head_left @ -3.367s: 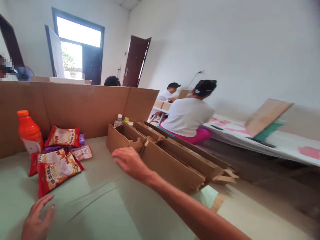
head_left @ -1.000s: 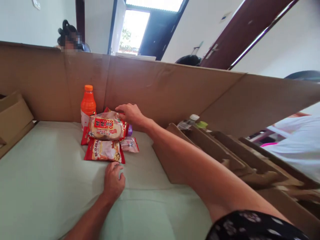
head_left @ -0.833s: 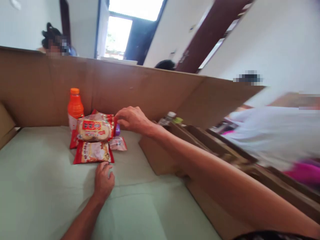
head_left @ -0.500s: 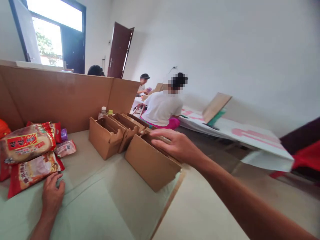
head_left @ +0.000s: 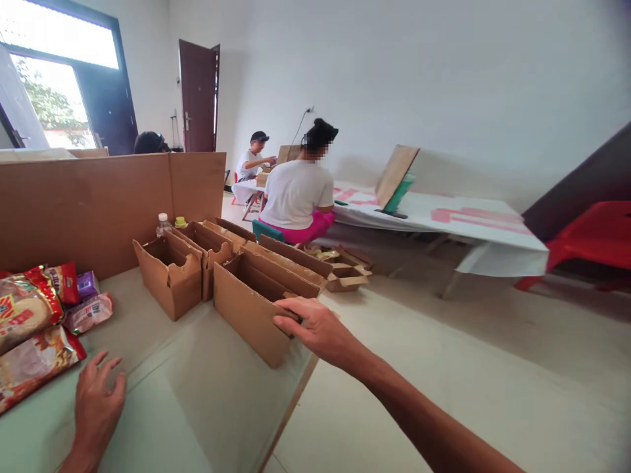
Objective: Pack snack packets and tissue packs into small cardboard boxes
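My right hand (head_left: 315, 326) grips the near rim of an open cardboard box (head_left: 249, 312) at the right edge of the pale green table (head_left: 197, 401). Fingers curl over the box's edge. My left hand (head_left: 96, 404) lies flat on the table with fingers spread, holding nothing, just below a pile of red snack bags (head_left: 29, 328). Two more open cardboard boxes (head_left: 170, 276) stand behind the gripped one.
A tall cardboard screen (head_left: 98, 203) walls the table's far side, with a water bottle (head_left: 162, 225) beside it. A person in a white top (head_left: 296, 194) sits beyond at a long white table (head_left: 444, 220). More boxes (head_left: 345, 269) lie on the floor. A red chair (head_left: 586, 240) stands right.
The view swung right from the snack pile to the boxes. My right hand left the snacks and took hold of the nearest box's rim. My left hand stayed on the table and spread its fingers.
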A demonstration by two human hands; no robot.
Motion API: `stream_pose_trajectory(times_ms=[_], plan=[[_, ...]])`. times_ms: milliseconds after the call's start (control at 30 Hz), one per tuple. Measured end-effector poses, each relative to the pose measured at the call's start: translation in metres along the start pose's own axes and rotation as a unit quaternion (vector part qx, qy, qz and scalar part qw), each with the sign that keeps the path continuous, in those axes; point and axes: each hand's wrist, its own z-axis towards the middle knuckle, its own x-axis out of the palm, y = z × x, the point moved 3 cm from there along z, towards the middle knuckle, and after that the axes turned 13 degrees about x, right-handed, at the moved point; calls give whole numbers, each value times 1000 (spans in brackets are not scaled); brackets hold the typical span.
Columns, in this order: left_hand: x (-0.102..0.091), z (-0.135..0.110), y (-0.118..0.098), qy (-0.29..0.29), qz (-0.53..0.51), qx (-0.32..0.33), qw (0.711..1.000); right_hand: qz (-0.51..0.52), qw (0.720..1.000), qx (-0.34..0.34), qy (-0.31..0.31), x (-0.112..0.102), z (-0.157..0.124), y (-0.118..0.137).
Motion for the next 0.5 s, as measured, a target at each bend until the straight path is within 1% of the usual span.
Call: stream_pose_trajectory(times_ms=[67, 100, 133, 167, 200, 233, 267, 333, 400, 433, 500], plan=[[11, 6, -16, 27, -33, 0, 999, 37, 998, 6, -46, -22, 9, -6], [18, 10, -26, 43, -51, 0, 998, 46, 996, 18, -72, -34, 18, -12], [26, 13, -37, 57, -68, 2, 996, 41, 995, 38, -87, -43, 32, -20], [34, 17, -48, 69, -83, 6, 994, 25, 994, 65, -83, -50, 48, -29], [43, 20, -61, 80, -95, 15, 992, 1, 994, 93, -65, -53, 67, -38], [53, 22, -75, 90, -107, 25, 990, -25, 992, 119, -26, -52, 86, -48], [62, 22, -89, 100, -119, 36, 987, -44, 990, 136, 14, -49, 105, -56], [79, 19, -114, 120, -143, 57, 981, -69, 983, 146, 91, -38, 135, -71], [89, 12, -131, 136, -160, 69, 975, -83, 976, 139, 145, -27, 154, -81], [92, 8, -136, 142, -166, 70, 973, -89, 972, 137, 170, -22, 159, -86], [93, 1, -139, 148, -171, 66, 972, -99, 962, 138, 212, -15, 164, -95]])
